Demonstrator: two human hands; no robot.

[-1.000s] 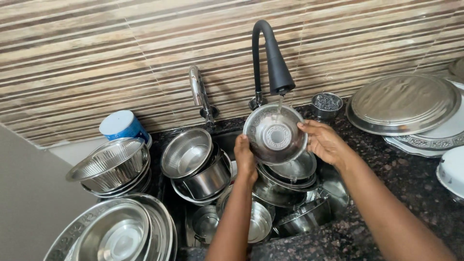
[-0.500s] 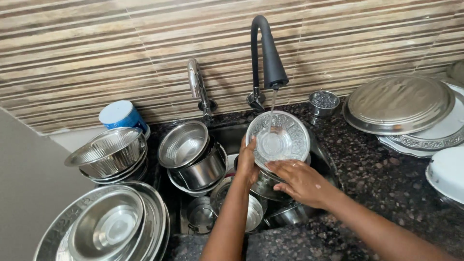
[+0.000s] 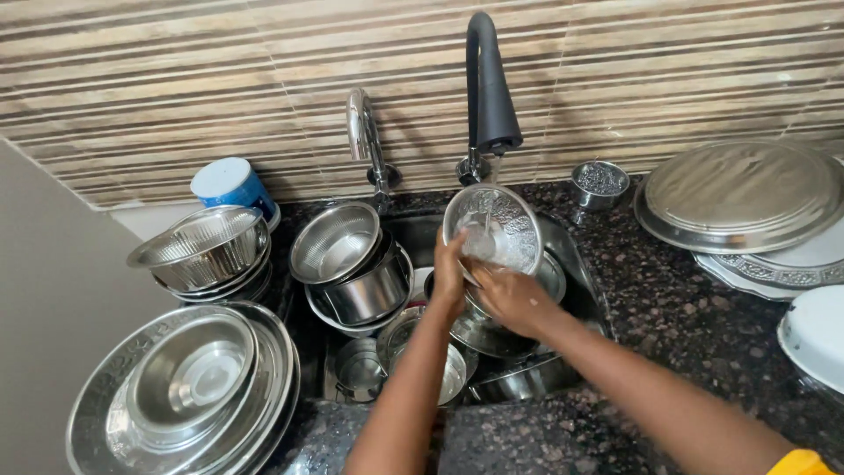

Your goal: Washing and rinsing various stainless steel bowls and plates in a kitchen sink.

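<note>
A steel bowl [image 3: 492, 230] is held tilted over the sink [image 3: 576, 264], just beneath the spout of a black tap [image 3: 489, 88], with a thin stream of water falling into it. The left hand [image 3: 448, 277] is clamped on the bowl's lower left rim, fingers closed around the edge. The right hand [image 3: 512, 297] is pressed against the bowl's lower edge, fingers curled together; whether they grip the rim or rub it cannot be told.

The sink below is crowded with steel pots [image 3: 356, 273] and smaller bowls, touching one another. To do the rinse well, the bowl is best kept angled so that water runs off into the sink and not onto the dark stone surface [image 3: 668, 317], and turned by the rim so every part is reached. The wet steel is judged slippery, so a firm hold is needed over the stacked vessels. A ribbed steel basin [image 3: 204, 246] and a stack of large plates [image 3: 189, 387] are set at the surface's left edge.
</note>
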